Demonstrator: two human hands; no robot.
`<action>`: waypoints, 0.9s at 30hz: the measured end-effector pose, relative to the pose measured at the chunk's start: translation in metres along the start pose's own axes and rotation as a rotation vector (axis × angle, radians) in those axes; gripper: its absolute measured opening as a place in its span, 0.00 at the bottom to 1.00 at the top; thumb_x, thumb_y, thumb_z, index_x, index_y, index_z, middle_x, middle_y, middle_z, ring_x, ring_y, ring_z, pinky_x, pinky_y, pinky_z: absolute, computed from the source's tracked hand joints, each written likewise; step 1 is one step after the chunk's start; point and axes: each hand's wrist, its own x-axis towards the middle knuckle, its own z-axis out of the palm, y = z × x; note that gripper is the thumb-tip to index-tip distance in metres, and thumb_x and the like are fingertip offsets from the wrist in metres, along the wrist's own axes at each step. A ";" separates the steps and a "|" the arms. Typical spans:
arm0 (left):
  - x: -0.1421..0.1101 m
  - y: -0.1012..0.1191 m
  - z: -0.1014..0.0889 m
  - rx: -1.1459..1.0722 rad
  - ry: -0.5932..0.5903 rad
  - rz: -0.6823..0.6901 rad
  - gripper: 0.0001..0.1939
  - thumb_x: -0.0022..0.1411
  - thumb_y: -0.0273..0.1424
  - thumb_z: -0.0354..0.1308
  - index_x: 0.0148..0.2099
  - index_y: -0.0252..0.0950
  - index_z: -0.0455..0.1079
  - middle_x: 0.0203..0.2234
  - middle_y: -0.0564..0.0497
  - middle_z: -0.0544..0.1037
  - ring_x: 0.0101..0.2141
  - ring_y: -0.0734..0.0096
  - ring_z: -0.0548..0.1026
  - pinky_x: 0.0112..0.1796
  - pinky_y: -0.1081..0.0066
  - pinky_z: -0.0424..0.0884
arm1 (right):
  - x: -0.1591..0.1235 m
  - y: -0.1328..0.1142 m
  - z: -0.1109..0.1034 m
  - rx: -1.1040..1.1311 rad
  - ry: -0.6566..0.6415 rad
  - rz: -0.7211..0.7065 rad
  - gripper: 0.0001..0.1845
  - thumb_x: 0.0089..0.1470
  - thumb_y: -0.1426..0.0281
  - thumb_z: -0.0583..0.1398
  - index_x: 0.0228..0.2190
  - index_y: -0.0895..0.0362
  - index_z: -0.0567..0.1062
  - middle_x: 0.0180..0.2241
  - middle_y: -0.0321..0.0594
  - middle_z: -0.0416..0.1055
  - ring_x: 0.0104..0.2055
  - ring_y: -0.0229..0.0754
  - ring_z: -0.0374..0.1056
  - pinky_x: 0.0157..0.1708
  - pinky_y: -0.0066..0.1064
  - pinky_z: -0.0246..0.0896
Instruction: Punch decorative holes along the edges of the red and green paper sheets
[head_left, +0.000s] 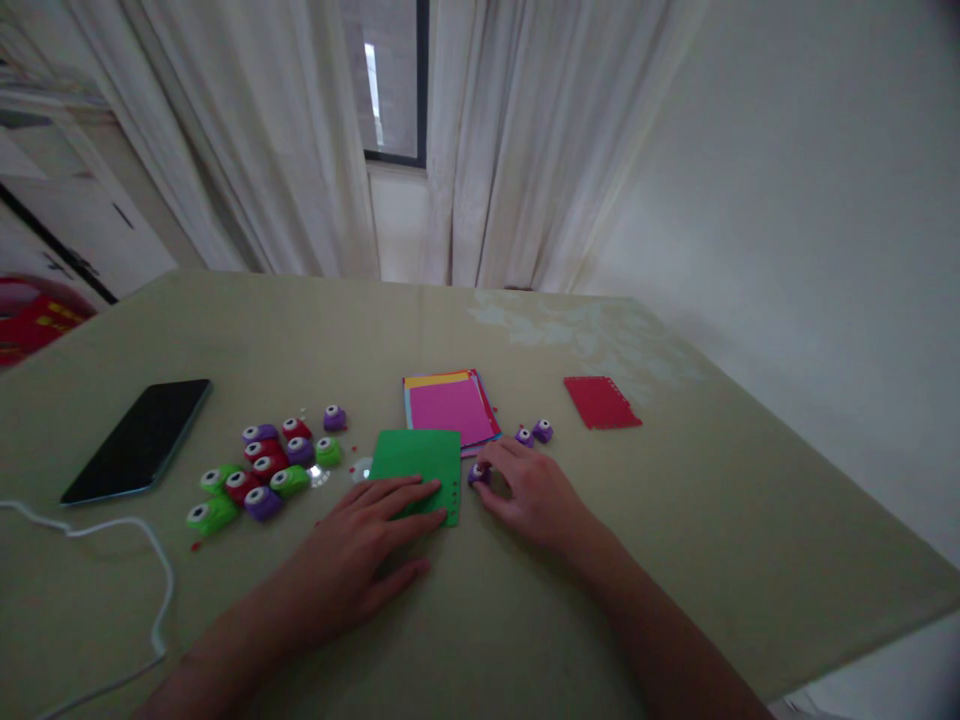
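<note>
Green sheet (pixel 416 455), with small holes seen along its right edge, is pressed to the surface (pixel 712 520) by the left hand (pixel 367 535) in the head view, its fingers spread apart. Just right of the sheet, a purple eyed piece (pixel 475 475) is pinched between the thumb and fingers of the right hand (pixel 534 495). Coloured sheets (pixel 451 410) are stacked just beyond; a red sheet (pixel 602 402) is placed far right. More eyed pieces (pixel 268 467) are clustered left, near a dark tablet (pixel 142 438).
</note>
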 end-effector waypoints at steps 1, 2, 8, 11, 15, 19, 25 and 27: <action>0.000 0.000 0.000 0.001 -0.003 -0.003 0.24 0.75 0.41 0.58 0.70 0.58 0.68 0.72 0.54 0.68 0.68 0.47 0.68 0.65 0.43 0.65 | 0.000 0.000 0.000 -0.009 -0.001 0.013 0.07 0.62 0.73 0.65 0.43 0.55 0.77 0.45 0.45 0.79 0.44 0.49 0.75 0.45 0.36 0.68; 0.000 0.001 -0.001 0.001 -0.005 -0.005 0.24 0.74 0.41 0.59 0.70 0.58 0.68 0.72 0.55 0.68 0.68 0.47 0.68 0.64 0.43 0.66 | 0.000 0.000 0.001 -0.016 0.001 0.021 0.07 0.62 0.73 0.65 0.43 0.55 0.77 0.44 0.45 0.79 0.44 0.49 0.75 0.44 0.36 0.68; -0.002 0.012 -0.004 -0.002 -0.023 0.007 0.24 0.74 0.39 0.59 0.70 0.57 0.69 0.70 0.54 0.71 0.65 0.48 0.72 0.63 0.42 0.68 | -0.001 -0.001 0.002 -0.073 0.006 0.058 0.16 0.64 0.73 0.63 0.53 0.54 0.78 0.50 0.46 0.78 0.48 0.49 0.75 0.47 0.37 0.69; -0.003 0.018 -0.003 -0.036 -0.021 0.016 0.23 0.74 0.36 0.59 0.68 0.54 0.70 0.68 0.54 0.73 0.63 0.52 0.74 0.62 0.48 0.71 | 0.000 -0.002 0.001 -0.124 0.035 0.097 0.12 0.64 0.72 0.64 0.49 0.55 0.79 0.48 0.46 0.77 0.49 0.50 0.74 0.49 0.39 0.68; -0.002 0.020 0.004 -0.044 0.000 0.043 0.27 0.75 0.39 0.58 0.73 0.53 0.64 0.70 0.54 0.71 0.68 0.54 0.70 0.66 0.49 0.68 | 0.003 0.001 0.004 -0.182 0.124 0.092 0.09 0.61 0.72 0.67 0.44 0.56 0.80 0.46 0.47 0.76 0.50 0.52 0.71 0.52 0.42 0.66; 0.001 0.018 0.010 0.009 -0.018 0.084 0.32 0.76 0.45 0.56 0.77 0.54 0.56 0.75 0.53 0.60 0.72 0.49 0.62 0.68 0.44 0.63 | 0.005 0.005 0.006 -0.238 0.206 0.107 0.05 0.61 0.71 0.67 0.40 0.55 0.79 0.44 0.47 0.75 0.48 0.53 0.70 0.52 0.44 0.65; 0.000 0.028 0.004 0.032 -0.041 0.060 0.28 0.74 0.44 0.59 0.73 0.57 0.63 0.72 0.54 0.68 0.66 0.48 0.71 0.63 0.42 0.69 | 0.009 0.012 0.007 -0.251 0.232 0.161 0.06 0.61 0.69 0.68 0.40 0.56 0.79 0.44 0.46 0.75 0.48 0.54 0.70 0.52 0.45 0.64; -0.001 0.032 0.003 0.034 -0.034 0.065 0.27 0.73 0.43 0.60 0.71 0.58 0.66 0.69 0.54 0.72 0.63 0.48 0.74 0.61 0.42 0.71 | 0.011 0.014 0.008 -0.252 0.243 0.198 0.07 0.61 0.68 0.69 0.40 0.56 0.79 0.44 0.46 0.76 0.49 0.54 0.70 0.52 0.45 0.64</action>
